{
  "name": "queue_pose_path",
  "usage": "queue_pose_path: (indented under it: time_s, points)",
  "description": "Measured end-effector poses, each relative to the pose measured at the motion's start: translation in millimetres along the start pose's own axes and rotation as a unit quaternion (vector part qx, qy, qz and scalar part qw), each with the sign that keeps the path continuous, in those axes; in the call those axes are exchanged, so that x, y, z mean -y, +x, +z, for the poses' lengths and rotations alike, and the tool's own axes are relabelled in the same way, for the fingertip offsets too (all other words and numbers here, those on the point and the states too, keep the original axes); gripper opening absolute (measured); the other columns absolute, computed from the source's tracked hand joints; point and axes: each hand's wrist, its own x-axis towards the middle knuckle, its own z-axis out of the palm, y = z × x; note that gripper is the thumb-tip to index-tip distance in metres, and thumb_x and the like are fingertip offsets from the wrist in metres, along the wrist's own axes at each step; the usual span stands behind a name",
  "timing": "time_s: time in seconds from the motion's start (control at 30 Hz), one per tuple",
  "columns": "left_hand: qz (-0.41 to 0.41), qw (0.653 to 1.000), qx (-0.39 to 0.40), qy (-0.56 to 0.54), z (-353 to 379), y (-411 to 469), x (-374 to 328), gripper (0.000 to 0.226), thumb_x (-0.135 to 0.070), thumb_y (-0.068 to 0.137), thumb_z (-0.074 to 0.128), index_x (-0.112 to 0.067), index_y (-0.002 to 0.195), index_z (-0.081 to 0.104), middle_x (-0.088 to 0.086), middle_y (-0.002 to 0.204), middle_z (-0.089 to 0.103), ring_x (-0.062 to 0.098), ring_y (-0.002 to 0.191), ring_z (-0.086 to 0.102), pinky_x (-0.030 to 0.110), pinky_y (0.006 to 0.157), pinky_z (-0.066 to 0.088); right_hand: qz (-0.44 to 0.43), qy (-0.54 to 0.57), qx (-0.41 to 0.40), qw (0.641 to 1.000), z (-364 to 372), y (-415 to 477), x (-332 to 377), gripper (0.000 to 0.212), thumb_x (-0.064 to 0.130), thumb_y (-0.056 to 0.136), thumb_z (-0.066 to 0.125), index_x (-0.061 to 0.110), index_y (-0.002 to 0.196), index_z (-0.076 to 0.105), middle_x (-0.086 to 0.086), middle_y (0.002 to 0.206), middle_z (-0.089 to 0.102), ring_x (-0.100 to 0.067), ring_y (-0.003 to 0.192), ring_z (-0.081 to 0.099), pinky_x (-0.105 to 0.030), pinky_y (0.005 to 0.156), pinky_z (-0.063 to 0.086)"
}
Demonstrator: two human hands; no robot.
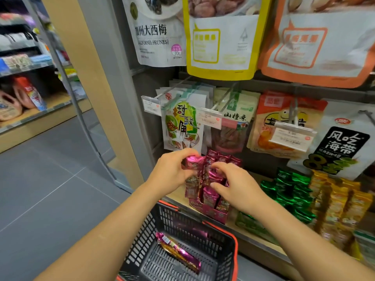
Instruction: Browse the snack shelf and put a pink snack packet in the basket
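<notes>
Several shiny pink snack packets [211,195] stand in an open pink display box on the shelf. My left hand [172,169] grips one pink packet [193,165] at the box's left side, thumb and fingers curled round its top. My right hand [235,185] reaches over the packets from the right, fingers bent and touching their tops. Below the hands sits a dark mesh basket [221,250] with an orange rim. One long pink packet [178,251] lies flat on the basket floor.
Green packets [292,191] and yellow packets [334,201] fill the shelf to the right. Bags with price tags [210,120] hang on hooks above the pink box. A grey tiled aisle [50,179] runs left, with more shelves [24,94] beyond.
</notes>
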Motion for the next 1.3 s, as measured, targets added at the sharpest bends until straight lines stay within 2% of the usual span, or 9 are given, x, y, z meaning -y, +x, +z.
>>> queue_pose_path:
  time_s: [0.13, 0.33, 0.47, 0.67, 0.77, 0.83, 0.97, 1.17, 1.3]
  points:
    - [0.009, 0.999, -0.009, -0.033, 33, 10, 28, 0.036, -0.018, 0.075, 0.082, -0.031, 0.105, 0.065, -0.013, 0.104, 0.069, 0.007, 0.097, 0.064, 0.035, 0.087, 0.051, -0.016, -0.066, 0.043, 0.997, 28, 11, -15, 0.063, 0.045, 0.086, 0.067, 0.034, 0.142, 0.040, 0.004, 0.135, 0.052, -0.019, 0.124, 0.047, -0.036, 0.102, 0.042]
    - [0.029, 0.997, 0.066, -0.009, 66, 15, 57, 0.041, -0.005, 0.074, 0.076, -0.028, 0.106, 0.067, -0.009, 0.105, 0.069, 0.009, 0.098, 0.064, 0.034, 0.088, 0.051, -0.016, -0.128, 0.038, 0.991, 51, 14, -31, 0.028, 0.029, 0.092, 0.058, 0.029, 0.120, 0.061, 0.004, 0.118, 0.062, -0.020, 0.109, 0.052, -0.035, 0.089, 0.047]
    - [0.036, 0.991, 0.117, 0.061, 77, 12, 71, 0.046, 0.002, 0.075, 0.068, -0.027, 0.111, 0.066, -0.006, 0.113, 0.069, 0.015, 0.107, 0.063, 0.034, 0.092, 0.050, -0.016, -0.182, -0.001, 0.983, 56, 14, -41, 0.024, 0.021, 0.089, 0.057, 0.031, 0.109, 0.067, 0.010, 0.109, 0.067, -0.016, 0.107, 0.049, -0.032, 0.085, 0.039]
    - [-0.048, 0.978, 0.168, 0.115, 90, 12, 80, 0.054, -0.021, 0.088, 0.062, -0.029, 0.139, 0.045, 0.000, 0.131, 0.059, 0.023, 0.119, 0.055, 0.039, 0.100, 0.045, 0.012, -0.197, -0.017, 0.980, 57, 15, -43, 0.024, 0.016, 0.090, 0.057, 0.028, 0.109, 0.065, 0.010, 0.110, 0.067, -0.017, 0.110, 0.045, -0.036, 0.086, 0.036]
    - [-0.094, 0.971, 0.183, 0.119, 87, 17, 79, 0.059, -0.040, 0.091, 0.055, -0.028, 0.146, 0.034, 0.004, 0.136, 0.044, 0.026, 0.125, 0.036, 0.038, 0.108, 0.033, 0.008, -0.199, -0.029, 0.979, 54, 13, -43, 0.027, 0.020, 0.092, 0.057, 0.029, 0.117, 0.063, 0.011, 0.117, 0.066, -0.018, 0.116, 0.044, -0.038, 0.087, 0.039]
    - [-0.100, 0.975, 0.157, 0.118, 82, 21, 78, 0.053, -0.042, 0.095, 0.050, -0.025, 0.145, 0.040, 0.006, 0.131, 0.040, 0.025, 0.122, 0.034, 0.033, 0.105, 0.029, 0.016, -0.198, -0.047, 0.979, 50, 12, -42, 0.028, 0.024, 0.092, 0.057, 0.029, 0.119, 0.064, 0.011, 0.123, 0.064, -0.019, 0.119, 0.043, -0.039, 0.087, 0.041]
    - [-0.082, 0.984, 0.103, 0.117, 81, 26, 58, 0.040, -0.036, 0.090, 0.064, -0.024, 0.128, 0.059, 0.002, 0.116, 0.053, 0.019, 0.094, 0.060, 0.031, 0.090, 0.047, 0.029, -0.173, -0.024, 0.984, 47, 8, -39, 0.035, 0.031, 0.095, 0.052, 0.029, 0.130, 0.056, 0.007, 0.131, 0.057, -0.020, 0.122, 0.043, -0.039, 0.094, 0.044]
    - [-0.090, 0.969, 0.175, 0.150, 61, 30, 34, 0.066, -0.023, 0.085, 0.069, -0.026, 0.144, 0.040, 0.010, 0.128, 0.052, 0.028, 0.116, 0.054, 0.034, 0.097, 0.044, 0.016, -0.154, 0.027, 0.988, 13, -15, -26, 0.047, 0.034, 0.094, 0.053, 0.030, 0.141, 0.043, 0.003, 0.140, 0.050, -0.022, 0.129, 0.043, -0.041, 0.101, 0.044]
    - [-0.078, 0.987, 0.071, 0.119, 21, 13, 7, 0.034, -0.016, 0.089, 0.061, -0.025, 0.122, 0.064, -0.001, 0.109, 0.067, 0.016, 0.087, 0.061, 0.030, 0.085, 0.050, 0.006, -0.165, 0.059, 0.985, -34, -51, -22, 0.034, 0.039, 0.094, 0.052, 0.032, 0.127, 0.055, 0.006, 0.121, 0.064, -0.017, 0.112, 0.058, -0.036, 0.091, 0.050]
